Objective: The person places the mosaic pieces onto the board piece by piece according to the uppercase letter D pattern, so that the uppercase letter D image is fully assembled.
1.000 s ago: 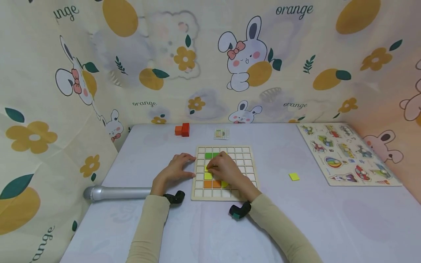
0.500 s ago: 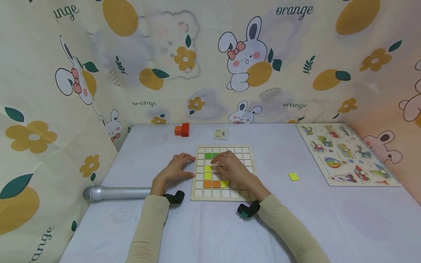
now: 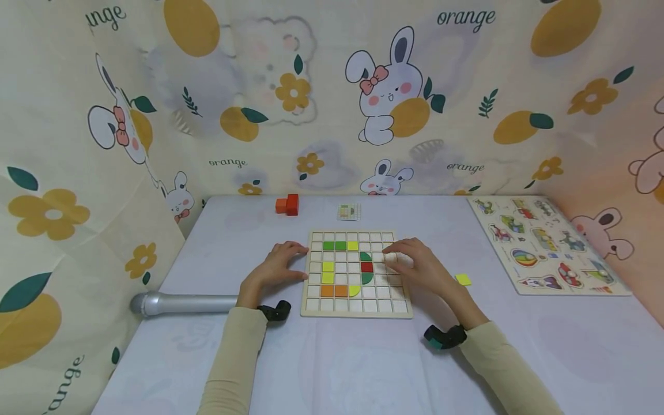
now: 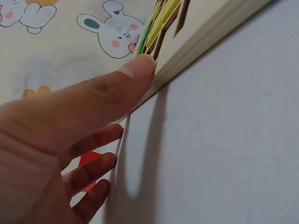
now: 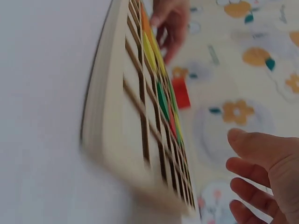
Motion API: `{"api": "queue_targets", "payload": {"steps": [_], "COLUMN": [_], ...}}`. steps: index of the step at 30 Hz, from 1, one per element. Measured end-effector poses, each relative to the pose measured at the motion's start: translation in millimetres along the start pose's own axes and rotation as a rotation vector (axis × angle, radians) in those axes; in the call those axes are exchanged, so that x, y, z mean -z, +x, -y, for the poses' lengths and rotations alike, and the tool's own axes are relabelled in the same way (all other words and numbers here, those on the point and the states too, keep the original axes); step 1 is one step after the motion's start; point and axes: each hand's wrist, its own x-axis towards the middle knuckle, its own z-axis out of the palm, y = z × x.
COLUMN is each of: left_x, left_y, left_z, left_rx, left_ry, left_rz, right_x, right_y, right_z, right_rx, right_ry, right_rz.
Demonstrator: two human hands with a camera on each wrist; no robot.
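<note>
**Hands at the grid board**

The left hand [image 3: 275, 271] is resting with relaxed, spread fingers against the left edge of the wooden grid board [image 3: 357, 311], its thumb pressing the rim. The right hand [image 3: 420, 266] is hovering over the board's right columns, fingers loosely extended and gripping nothing. The board is holding coloured tiles between the hands: 2 green squares [image 3: 334, 245], a yellow square beside them, 2 yellow-green squares, 2 orange squares [image 3: 334, 291], a red square [image 3: 366, 267] and curved green pieces. A loose yellow tile [image 3: 463, 279] is lying just right of the right hand.
</note>
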Motion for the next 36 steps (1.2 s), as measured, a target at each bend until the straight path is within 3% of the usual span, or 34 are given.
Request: {"api": "queue_targets", "payload": {"steps": [5,9,17,23,29,36], "left_x": [0.7,1.1,0.5,0.2,1.0,0.4], "left_y": [-0.3,-0.8,-0.3,-0.2,-0.4,-1.3], "left_z": [-1.1,-0.9,-0.5,-0.7,-1.4,-1.2], "left_rx": [0.000,0.002,-0.003,-0.009,0.001,-0.002], "left_ry": [0.001,0.000,0.006,0.001,-0.007,-0.006], "left_rz": [0.004,0.005,0.005,0.003,0.007,0.000], "right_x": [26.2,43.9,68.3,79.2,83.9,82.5], "right_y": [-23.1,-39.2,-63.4,-71.3,-76.2,-76.6], "right_z": [-20.1,-36.6,-52.9,-58.0,-61.8,-64.6], "right_rx": [0.012,-0.011,-0.232,-0.381,-0.557,-0.554], "right_ry": [-0.035,-0.044,-0.065,-0.113,-0.087,-0.054], "right_rz": [-0.061,-0.060,0.077,0.137,0.255,0.265]}}
